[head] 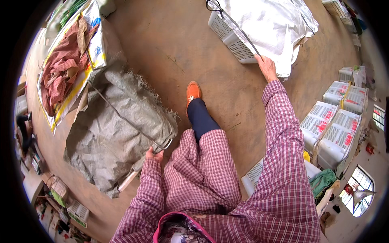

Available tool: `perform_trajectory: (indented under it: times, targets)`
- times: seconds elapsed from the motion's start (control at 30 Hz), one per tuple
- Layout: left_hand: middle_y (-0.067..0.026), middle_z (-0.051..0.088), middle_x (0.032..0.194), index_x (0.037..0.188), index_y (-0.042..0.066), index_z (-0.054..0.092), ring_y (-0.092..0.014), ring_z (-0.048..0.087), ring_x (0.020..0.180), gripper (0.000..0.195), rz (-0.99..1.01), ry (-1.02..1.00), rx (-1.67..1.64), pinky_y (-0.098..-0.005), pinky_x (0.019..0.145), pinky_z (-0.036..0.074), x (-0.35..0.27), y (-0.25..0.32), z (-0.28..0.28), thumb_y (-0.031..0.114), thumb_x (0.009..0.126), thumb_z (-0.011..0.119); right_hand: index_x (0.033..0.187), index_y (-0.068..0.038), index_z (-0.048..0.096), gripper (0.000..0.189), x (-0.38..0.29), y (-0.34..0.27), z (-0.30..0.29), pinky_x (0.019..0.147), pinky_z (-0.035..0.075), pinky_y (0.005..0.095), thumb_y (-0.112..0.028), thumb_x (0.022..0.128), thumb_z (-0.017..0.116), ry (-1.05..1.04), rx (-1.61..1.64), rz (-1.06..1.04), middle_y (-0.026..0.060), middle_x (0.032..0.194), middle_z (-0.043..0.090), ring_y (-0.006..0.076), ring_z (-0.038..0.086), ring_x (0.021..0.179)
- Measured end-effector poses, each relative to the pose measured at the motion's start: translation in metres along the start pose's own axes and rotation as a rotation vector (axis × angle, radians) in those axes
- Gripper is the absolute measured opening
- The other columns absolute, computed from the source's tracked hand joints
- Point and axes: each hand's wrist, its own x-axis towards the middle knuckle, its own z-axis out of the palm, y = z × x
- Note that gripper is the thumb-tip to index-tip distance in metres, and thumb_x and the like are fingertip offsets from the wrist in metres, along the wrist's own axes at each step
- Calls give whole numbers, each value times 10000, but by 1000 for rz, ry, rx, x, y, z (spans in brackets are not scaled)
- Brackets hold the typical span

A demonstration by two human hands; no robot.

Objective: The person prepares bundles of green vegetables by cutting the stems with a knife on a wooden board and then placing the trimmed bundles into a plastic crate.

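Observation:
My left hand (155,155) is at the lower right corner of a grey woven sack (121,127), beside the bent end of a thin metal rod (124,120) that lies across the sack. Its fingers are closed at the sack's edge near the rod. My right hand (266,67), arm stretched forward, grips the near end of a dark thin rod (240,29). That rod runs along the edge of a white woven sheet (264,27), which lies over white slotted plastic crates (241,50). A black loop (215,5) surrounds its far part.
Checked reddish cloth (63,70) lies on a printed sack at the left. White crates with red marks (337,130) stand at the right. Another slotted crate (253,176) is beside my right side, near green cloth (323,182). My orange shoe (193,91) is on the brown floor.

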Motion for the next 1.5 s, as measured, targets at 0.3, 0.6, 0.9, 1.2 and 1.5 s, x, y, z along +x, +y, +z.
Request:
perform_trajectory:
  times: [0.3,0.6,0.9,1.2,1.5]
  targets:
    - [-208,407,1323,1335,-4,217,-362,470,1165,627,93,-301,457,-471,929,412,-69,27,-125,361,904,492,842,-32,620,451,-227,33,18,657,432,425,-474,816,534,-198,26,61,221,768,601,396,572,742]
    - [-116,619,1062,1124,25,541,-246,581,1000,425,175,-405,862,-380,920,420,-156,-56,-197,387,919,454,818,-10,596,485,-342,32,22,651,423,413,-493,799,550,-434,139,-1,197,732,595,359,563,702]
    - [-220,468,1200,1245,-16,385,-353,389,1207,709,133,-909,823,-455,1026,268,-119,-231,42,505,806,581,828,-96,642,442,-333,-7,35,688,435,439,-517,813,511,-316,147,-28,168,812,631,366,589,792]
    - [-55,463,608,715,103,411,-267,540,636,343,-15,-852,473,-435,691,476,-79,-333,-40,378,895,508,768,-67,612,375,-413,79,28,649,441,456,-436,797,547,-206,1,-137,186,747,619,383,587,739]
    - [-48,448,605,734,89,406,-240,522,620,339,-15,-865,433,-389,657,452,-62,-304,-201,367,927,440,820,-101,657,361,-570,79,55,652,456,442,-452,782,579,-272,-41,34,175,742,628,361,604,727]
